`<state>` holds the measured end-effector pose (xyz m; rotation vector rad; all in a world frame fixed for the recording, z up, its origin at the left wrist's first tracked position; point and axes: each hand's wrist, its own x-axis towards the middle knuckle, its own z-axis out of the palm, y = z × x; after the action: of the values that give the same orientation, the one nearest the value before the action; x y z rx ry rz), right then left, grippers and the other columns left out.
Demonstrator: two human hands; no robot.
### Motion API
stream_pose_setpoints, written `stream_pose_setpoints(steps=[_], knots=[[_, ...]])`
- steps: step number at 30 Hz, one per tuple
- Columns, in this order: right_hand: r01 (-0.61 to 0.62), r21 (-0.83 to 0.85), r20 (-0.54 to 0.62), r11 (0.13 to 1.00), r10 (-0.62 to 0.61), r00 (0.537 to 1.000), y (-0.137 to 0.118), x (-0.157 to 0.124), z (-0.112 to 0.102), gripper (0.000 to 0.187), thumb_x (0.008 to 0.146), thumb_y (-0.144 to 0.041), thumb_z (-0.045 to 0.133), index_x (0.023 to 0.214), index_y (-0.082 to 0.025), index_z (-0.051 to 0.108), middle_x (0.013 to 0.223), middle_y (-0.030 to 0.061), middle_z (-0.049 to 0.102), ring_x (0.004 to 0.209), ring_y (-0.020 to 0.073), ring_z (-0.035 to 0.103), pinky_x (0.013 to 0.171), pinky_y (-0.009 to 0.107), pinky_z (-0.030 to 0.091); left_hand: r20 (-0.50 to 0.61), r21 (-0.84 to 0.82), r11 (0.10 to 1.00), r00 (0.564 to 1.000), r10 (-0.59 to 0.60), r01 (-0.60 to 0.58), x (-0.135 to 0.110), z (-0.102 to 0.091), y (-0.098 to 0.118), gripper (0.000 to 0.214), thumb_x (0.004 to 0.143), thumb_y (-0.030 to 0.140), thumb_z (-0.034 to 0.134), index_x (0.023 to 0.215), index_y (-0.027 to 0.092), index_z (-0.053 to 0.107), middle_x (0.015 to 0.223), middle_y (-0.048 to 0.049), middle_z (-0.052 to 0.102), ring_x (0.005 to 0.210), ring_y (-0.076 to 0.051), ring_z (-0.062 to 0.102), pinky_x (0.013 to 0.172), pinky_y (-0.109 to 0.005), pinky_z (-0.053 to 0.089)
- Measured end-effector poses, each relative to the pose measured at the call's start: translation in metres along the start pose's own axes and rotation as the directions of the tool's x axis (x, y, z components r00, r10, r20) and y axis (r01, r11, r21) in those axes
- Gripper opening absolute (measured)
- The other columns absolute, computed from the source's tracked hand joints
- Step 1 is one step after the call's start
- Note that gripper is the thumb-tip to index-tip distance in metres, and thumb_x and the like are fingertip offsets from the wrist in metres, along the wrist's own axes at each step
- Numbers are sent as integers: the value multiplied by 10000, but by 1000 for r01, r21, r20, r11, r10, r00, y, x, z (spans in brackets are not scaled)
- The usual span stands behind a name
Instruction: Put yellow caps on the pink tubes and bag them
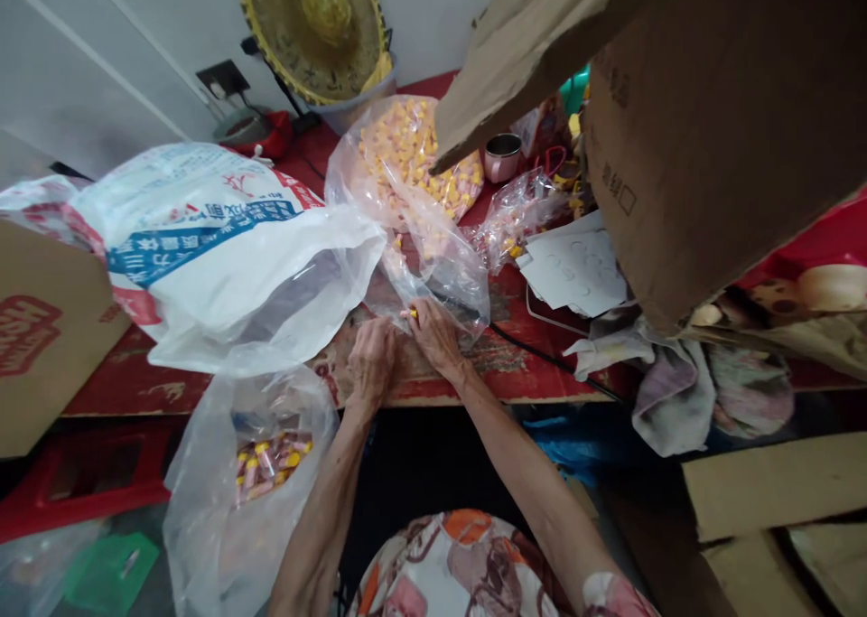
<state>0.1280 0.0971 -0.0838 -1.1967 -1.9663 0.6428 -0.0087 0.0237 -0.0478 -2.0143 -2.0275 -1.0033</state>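
My left hand rests near the front edge of the red table, its fingers curled. What it holds, if anything, is hidden. Close beside it, my right hand has its fingers pinched together at a small pink-and-yellow piece. Both hands are at the mouth of a clear plastic bag. Farther back, that bag bulges with many small yellow-and-pink pieces. Below the table edge, left of my left arm, hangs another clear bag, with pink tubes with yellow caps inside.
A white woven sack lies open at left, beside a cardboard box. A large carton overhangs the right side. White cards, a pink metal mug and rags are on the right. A black cable crosses the table.
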Motion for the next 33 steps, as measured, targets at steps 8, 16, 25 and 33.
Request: stream_pose_setpoints(steps=[8, 16, 25, 33], knots=[[22, 19, -87, 1000, -21, 996, -4, -2, -8, 245, 1130, -308, 433, 1137, -193, 649, 1083, 87, 679, 1015, 225, 629, 908, 331, 485, 108, -52, 997, 993, 56, -50, 10, -4, -3, 114, 1020, 267, 581, 1103, 233, 651, 1008, -39, 587, 868, -163, 625, 797, -282, 521], [5, -69, 41, 998, -2, 999, -8, -2, -11, 270, 1133, -336, 447, 1092, -194, 672, 1059, 87, 691, 952, 223, 629, 861, 324, 486, 41, -150, 985, 996, -79, 84, 15, -1, -3, 193, 996, 320, 613, 1162, 226, 634, 989, -42, 623, 843, -176, 623, 804, -312, 547], [57, -109, 89, 992, -47, 995, -8, -5, -12, 307, 1135, -333, 423, 1068, -200, 691, 1029, 89, 686, 896, 222, 617, 815, 322, 483, 136, -170, 971, 980, -146, 168, 14, 0, 4, 212, 1012, 415, 583, 1041, 218, 656, 936, -46, 679, 802, -166, 666, 747, -283, 541], [25, -77, -29, 997, -27, 999, -7, -4, -16, 295, 1135, -271, 415, 1068, -199, 694, 1034, 86, 679, 973, 223, 626, 896, 331, 464, 21, -395, 754, 825, -564, 525, 15, -10, -10, 293, 963, 511, 597, 958, 218, 617, 800, -6, 693, 692, -157, 670, 654, -276, 552]])
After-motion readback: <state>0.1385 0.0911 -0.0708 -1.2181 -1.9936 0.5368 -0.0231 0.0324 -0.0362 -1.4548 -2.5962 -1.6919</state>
